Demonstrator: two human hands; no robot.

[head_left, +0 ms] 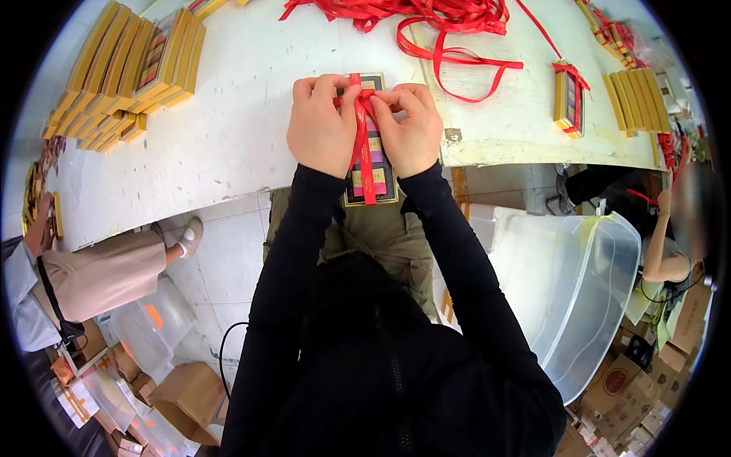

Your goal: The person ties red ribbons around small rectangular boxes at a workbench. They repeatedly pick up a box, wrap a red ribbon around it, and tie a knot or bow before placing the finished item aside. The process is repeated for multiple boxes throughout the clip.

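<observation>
A long narrow gift box (pixel 388 180) with a gold edge and a dark inside with pink, purple and gold pieces lies at the table's near edge, its near end jutting over. Red ribbon (pixel 368 164) runs along its length and crosses near the far end. My left hand (pixel 324 122) is closed, pinching the ribbon at the crossing between thumb and forefinger. From the other side my right hand (pixel 409 129) also pinches the ribbon there, its fingers curled. Both hands rest over the box's far half, and the fingertips nearly meet.
Stacked gold boxes (pixel 126 68) stand at the far left. A heap of loose red ribbon (pixel 426 11) lies at the back. On the right are a ribbon-tied box (pixel 569 99) and a row of gold boxes (pixel 638 100). A clear plastic bin (pixel 571 297) sits below; people work at both sides.
</observation>
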